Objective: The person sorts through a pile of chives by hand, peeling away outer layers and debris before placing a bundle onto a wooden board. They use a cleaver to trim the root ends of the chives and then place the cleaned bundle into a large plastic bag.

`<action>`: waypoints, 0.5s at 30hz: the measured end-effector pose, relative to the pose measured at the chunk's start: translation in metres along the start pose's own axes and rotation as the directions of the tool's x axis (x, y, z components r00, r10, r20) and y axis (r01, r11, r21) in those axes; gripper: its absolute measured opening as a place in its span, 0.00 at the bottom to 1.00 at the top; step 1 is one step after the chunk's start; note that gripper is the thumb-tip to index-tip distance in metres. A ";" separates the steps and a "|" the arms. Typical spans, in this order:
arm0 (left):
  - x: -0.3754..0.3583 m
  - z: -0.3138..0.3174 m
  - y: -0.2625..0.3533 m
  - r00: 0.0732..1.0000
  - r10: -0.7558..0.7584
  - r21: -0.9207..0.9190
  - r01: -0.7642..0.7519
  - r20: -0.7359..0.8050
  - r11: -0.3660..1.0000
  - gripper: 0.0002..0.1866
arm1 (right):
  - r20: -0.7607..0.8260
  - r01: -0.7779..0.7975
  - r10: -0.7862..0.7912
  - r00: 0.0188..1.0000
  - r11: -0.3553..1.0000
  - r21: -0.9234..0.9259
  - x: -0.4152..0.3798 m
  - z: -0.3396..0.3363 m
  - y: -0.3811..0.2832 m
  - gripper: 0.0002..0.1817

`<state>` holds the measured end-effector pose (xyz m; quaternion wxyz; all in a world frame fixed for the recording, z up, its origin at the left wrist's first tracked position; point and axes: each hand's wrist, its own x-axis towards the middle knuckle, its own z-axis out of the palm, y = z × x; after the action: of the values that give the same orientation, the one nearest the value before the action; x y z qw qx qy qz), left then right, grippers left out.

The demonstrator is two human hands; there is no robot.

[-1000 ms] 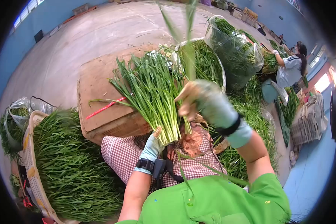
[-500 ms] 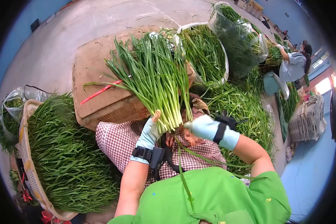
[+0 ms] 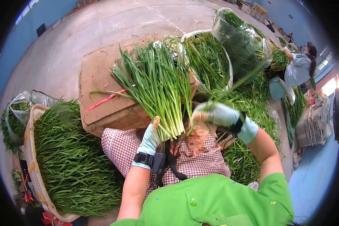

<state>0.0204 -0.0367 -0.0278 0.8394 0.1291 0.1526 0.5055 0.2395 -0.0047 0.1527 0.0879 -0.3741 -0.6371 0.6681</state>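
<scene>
A bunch of long green stalks with pale lower ends (image 3: 165,94) lies fanned over the front of a brown board-topped crate (image 3: 101,81). Wrapped around its lower left side is my left hand (image 3: 153,137), in a light blue fingerless glove, thumb up. My right hand (image 3: 214,115), gloved alike and smeared by motion, is just right of the pale ends, its fingers curled in. A loose blurred green leaf (image 3: 239,83) extends up and right from it. Under both hands is a checked apron (image 3: 203,162) with a brown stain.
At the left stands a pale plastic basket (image 3: 33,165) full of green leaves. A red stick (image 3: 106,102) lies on the crate. Behind and right are an open bag of greens (image 3: 209,56), a tall clear bag (image 3: 239,49) and a loose green heap (image 3: 252,139). A co-worker (image 3: 300,67) is farther right.
My right hand has moved up and right, away from the stalk ends. The long leaf that hung over the apron and green shirt has gone from there. My left hand keeps its hold.
</scene>
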 end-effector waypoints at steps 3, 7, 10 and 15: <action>-0.002 0.010 0.000 0.999 0.032 -0.004 -0.032 0.006 0.999 0.34 | -0.134 -0.098 0.099 0.986 0.995 0.013 0.031 -0.012 -0.035 0.18; -0.009 0.010 0.002 0.997 0.031 0.052 -0.027 -0.064 0.998 0.36 | 0.017 -0.300 0.300 0.954 0.954 0.008 0.100 -0.010 -0.008 0.21; -0.012 0.009 0.002 0.995 0.067 0.130 -0.057 -0.076 0.990 0.38 | -0.025 -0.307 0.307 0.951 0.933 -0.188 0.115 0.006 0.013 0.22; -0.011 -0.001 -0.002 0.999 0.028 -0.083 -0.030 -0.023 0.996 0.35 | -0.247 -0.366 0.328 0.912 0.921 -0.130 0.088 0.023 0.005 0.22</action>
<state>0.0172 -0.0474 -0.0278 0.8347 0.0908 0.1389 0.5250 0.1650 0.0292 0.1121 0.0048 -0.5597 -0.6024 0.5691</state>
